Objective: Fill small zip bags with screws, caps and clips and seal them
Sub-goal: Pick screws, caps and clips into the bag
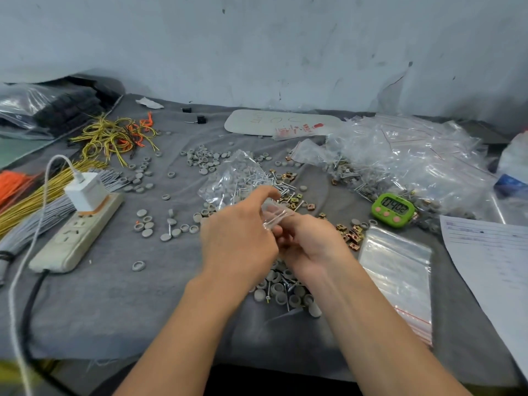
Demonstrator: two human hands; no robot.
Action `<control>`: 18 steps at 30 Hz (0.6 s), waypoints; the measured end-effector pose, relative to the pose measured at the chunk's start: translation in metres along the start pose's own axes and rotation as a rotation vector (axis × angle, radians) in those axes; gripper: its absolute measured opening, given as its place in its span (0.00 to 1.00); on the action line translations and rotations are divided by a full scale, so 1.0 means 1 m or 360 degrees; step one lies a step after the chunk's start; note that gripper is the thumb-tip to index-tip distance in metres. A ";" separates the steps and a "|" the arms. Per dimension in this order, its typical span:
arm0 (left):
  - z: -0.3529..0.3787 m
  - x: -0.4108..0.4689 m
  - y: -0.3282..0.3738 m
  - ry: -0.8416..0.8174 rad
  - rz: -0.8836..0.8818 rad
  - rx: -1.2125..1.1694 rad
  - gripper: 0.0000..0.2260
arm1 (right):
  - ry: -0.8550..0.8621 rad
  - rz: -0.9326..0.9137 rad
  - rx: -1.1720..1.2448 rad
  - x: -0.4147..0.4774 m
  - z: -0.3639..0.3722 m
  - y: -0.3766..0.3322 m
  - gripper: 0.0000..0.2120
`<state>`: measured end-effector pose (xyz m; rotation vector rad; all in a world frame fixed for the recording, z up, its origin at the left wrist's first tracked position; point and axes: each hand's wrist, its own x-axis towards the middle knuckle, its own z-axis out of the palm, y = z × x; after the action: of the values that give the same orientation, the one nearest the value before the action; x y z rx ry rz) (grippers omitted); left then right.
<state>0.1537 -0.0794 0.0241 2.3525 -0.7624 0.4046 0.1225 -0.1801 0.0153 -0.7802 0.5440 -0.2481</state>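
At the left of the frame a power strip point(77, 232) lies on the grey bench point(120, 304) with a white charger point(85, 191) plugged into it. Loose grey caps point(147, 225) are scattered just to its right. In the middle, the left hand point(240, 232) and the right hand point(311, 241) meet over the bench. Both pinch a small zip bag point(275, 214) between curled fingers and thumbs. The bag's long axis runs from lower left to upper right; it is too blurred to tell what is inside. Behind the hands a larger clear bag point(237, 175) holds caps and screws. Brass-coloured clips point(353, 235) lie right of the hands. Further right a green timer point(393, 210) shows 04 02. Below it a stack of empty zip bags point(398, 270) with red stripes lies flat, and a heap of filled bags point(405, 155) fills the upper right. A printed sheet point(491, 258) at the right edge is unreadable.
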 end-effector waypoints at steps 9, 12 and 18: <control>0.004 -0.006 0.013 0.0273 0.0224 0.0176 0.24 | -0.0102 -0.0205 0.0050 -0.003 -0.006 0.000 0.14; 0.004 -0.005 0.005 0.0238 0.0317 0.0062 0.22 | -0.0045 -0.0251 -0.0422 0.001 -0.004 0.005 0.19; -0.010 -0.003 -0.024 -0.0146 0.0464 0.0243 0.40 | -0.0217 -0.0307 -0.0869 0.002 -0.008 0.000 0.12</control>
<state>0.1648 -0.0561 0.0190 2.4190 -1.1622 0.4951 0.1204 -0.1853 0.0098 -1.3732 0.4089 -0.2235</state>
